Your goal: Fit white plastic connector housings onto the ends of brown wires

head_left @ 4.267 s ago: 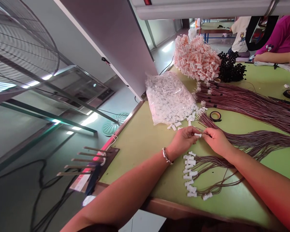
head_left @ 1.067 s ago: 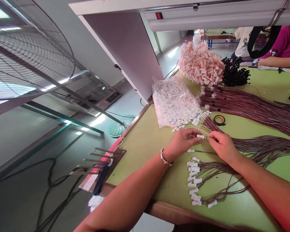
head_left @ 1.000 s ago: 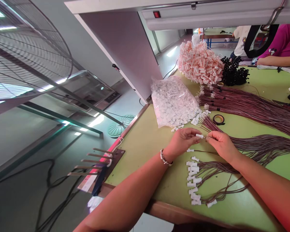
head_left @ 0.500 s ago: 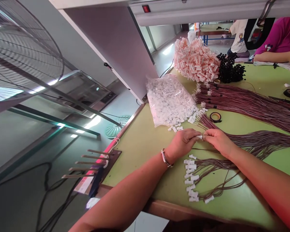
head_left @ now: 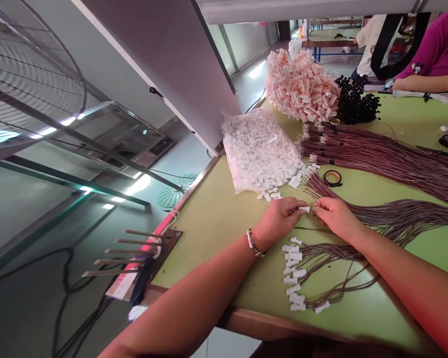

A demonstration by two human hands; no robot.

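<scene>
My left hand [head_left: 281, 219] pinches a small white connector housing [head_left: 304, 209] that sticks out past the fingertips. Just to its right, my right hand [head_left: 334, 216] is closed with thumb and finger together on a thin wire, mostly hidden by the fingers. A small gap separates the housing from the right fingertips. Below the hands lies a row of white connectors [head_left: 294, 271] joined to brown wires [head_left: 330, 252]. Beyond them a bundle of dark reddish wires [head_left: 373, 214] runs off to the right, its bare ends near my fingers.
A clear bag of white housings [head_left: 261, 149] lies behind my left hand, some loose housings [head_left: 271, 195] before it. Farther back are a pink-white connector pile [head_left: 302, 87], black parts [head_left: 356, 102], more wire bundles [head_left: 377, 149] and a tape roll [head_left: 332, 178]. A pegged rack [head_left: 164, 253] sits at the table's left edge.
My hands have drawn slightly apart, so a gap now shows between the white housing and the right fingertips. The whole view has shifted a little.
</scene>
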